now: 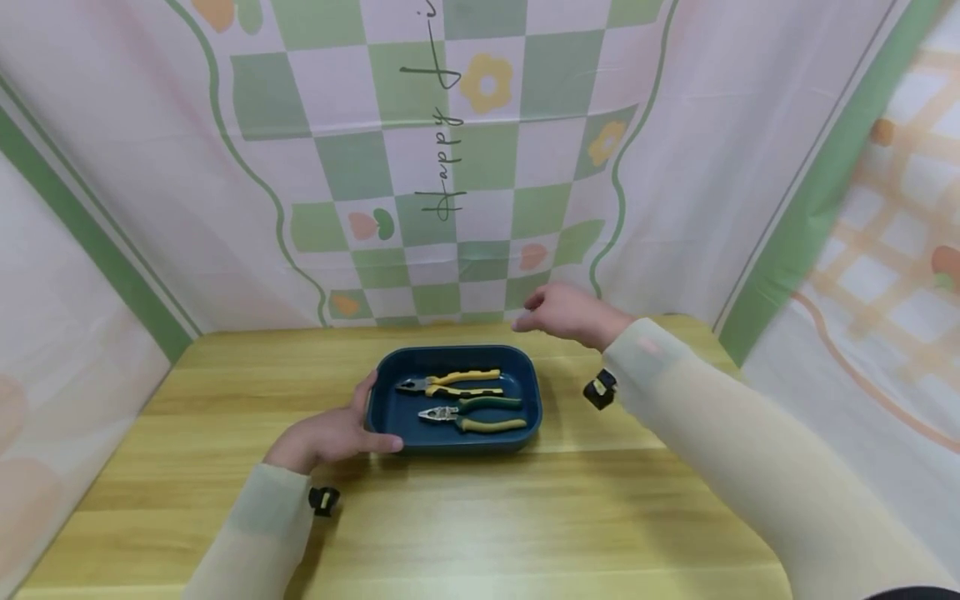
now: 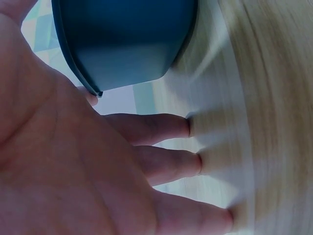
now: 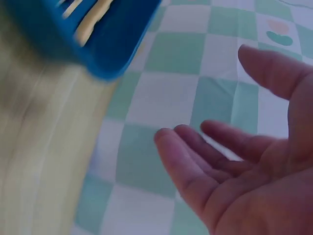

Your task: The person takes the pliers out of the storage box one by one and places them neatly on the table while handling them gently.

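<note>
A dark blue tray on the table holds two pliers, one with yellow and black handles, the other with green and tan handles. At the tray's left end, my left hand spans the corners, thumb along the near rim. The left wrist view shows this hand beside the tray wall, three extended fingers touching the table. Beyond the tray's far right corner, my right hand is raised, holding nothing. Loosely bent fingers of that hand show in the right wrist view, apart from the tray.
The wooden table extends around the tray on all sides. Behind its far edge hangs a checkered green and white curtain, with more fabric to the right and a white curtain to the left.
</note>
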A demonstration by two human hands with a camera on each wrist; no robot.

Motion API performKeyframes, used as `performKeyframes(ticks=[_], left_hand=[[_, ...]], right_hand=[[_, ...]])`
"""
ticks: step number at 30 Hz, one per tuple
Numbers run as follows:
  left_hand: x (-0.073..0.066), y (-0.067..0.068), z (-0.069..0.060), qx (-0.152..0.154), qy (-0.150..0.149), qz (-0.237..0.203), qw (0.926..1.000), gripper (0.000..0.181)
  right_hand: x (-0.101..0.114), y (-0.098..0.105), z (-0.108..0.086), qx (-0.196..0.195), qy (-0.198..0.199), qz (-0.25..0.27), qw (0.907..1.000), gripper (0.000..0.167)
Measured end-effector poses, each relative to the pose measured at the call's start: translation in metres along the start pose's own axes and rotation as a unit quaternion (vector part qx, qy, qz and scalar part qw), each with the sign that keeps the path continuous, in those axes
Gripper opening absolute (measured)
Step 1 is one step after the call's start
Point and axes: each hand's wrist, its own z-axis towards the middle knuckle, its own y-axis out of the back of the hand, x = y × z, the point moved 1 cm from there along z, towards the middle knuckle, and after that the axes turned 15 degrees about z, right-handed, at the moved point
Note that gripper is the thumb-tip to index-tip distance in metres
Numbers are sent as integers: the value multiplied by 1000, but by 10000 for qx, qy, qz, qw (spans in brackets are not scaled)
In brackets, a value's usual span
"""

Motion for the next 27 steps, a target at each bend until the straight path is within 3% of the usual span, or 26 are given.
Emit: performKeyframes(ticks=[2,6,14,18,22,27], left_hand=[[2,0,1,-15,8,12,10000,124],[6,-1,3,-28,34,13,10000,125],[4,0,4,36,12,105,9999,124],[3,1,3,37,81,75,9999,124],[2,1,3,11,66,39,10000,124],[3,-1,6,50,100,93,9999,125]], right_hand=[[6,-7,4,85,-326,630,9974,64],[13,-24,12,297,-837,1603,9831,64],[14,-56,24,691,-1368,1934,9691,70],[10,-69,29,723,-1467,1578,9738,61],[7,-77,31,631,-1481,588,9852,36],[5,-83,30,709,-1633,-589,9823,35]])
